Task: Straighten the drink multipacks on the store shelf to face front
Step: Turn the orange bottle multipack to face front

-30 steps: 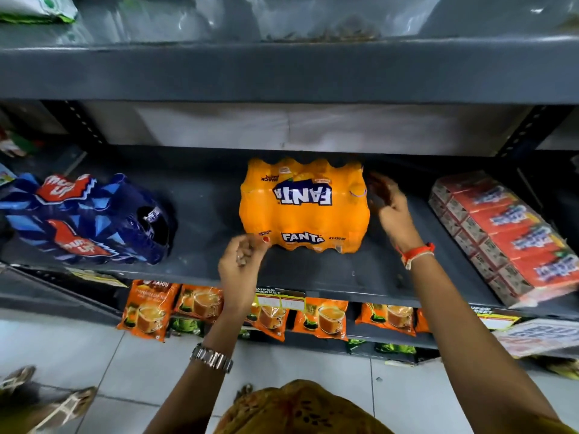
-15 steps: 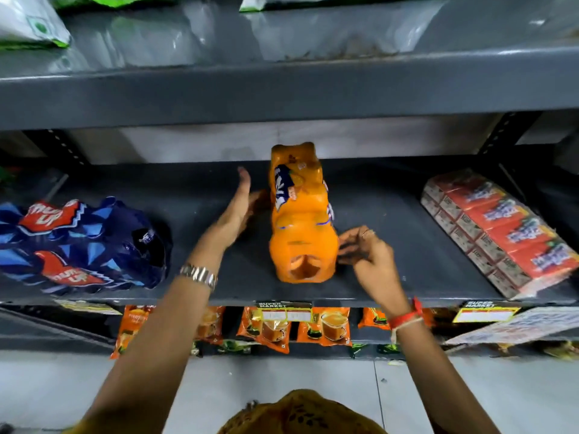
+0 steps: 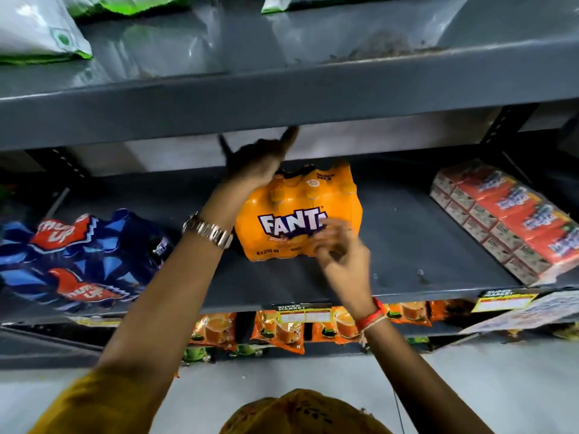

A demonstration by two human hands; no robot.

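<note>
An orange Fanta multipack (image 3: 294, 198) stands upright in the middle of the grey shelf (image 3: 404, 245), its label facing front. My left hand (image 3: 257, 166) is at the pack's top left corner, fingers spread and lifted, blurred by motion. My right hand (image 3: 341, 255) hovers at the pack's lower right front, fingers loosely apart, partly covering the label. Whether either hand presses on the wrap is unclear. A blue Thums Up multipack (image 3: 78, 258) lies on its side at the left.
A red shrink-wrapped pack of juice cartons (image 3: 507, 220) lies angled at the right end. The upper shelf's edge (image 3: 282, 101) hangs just above my left hand. Orange tea packets (image 3: 282, 330) hang below, behind yellow price tags (image 3: 304, 311).
The Fanta pack went from lying flat, to standing end-on, to upright with its label forward. My left hand rose to its top corner; my right hand came round to the front.
</note>
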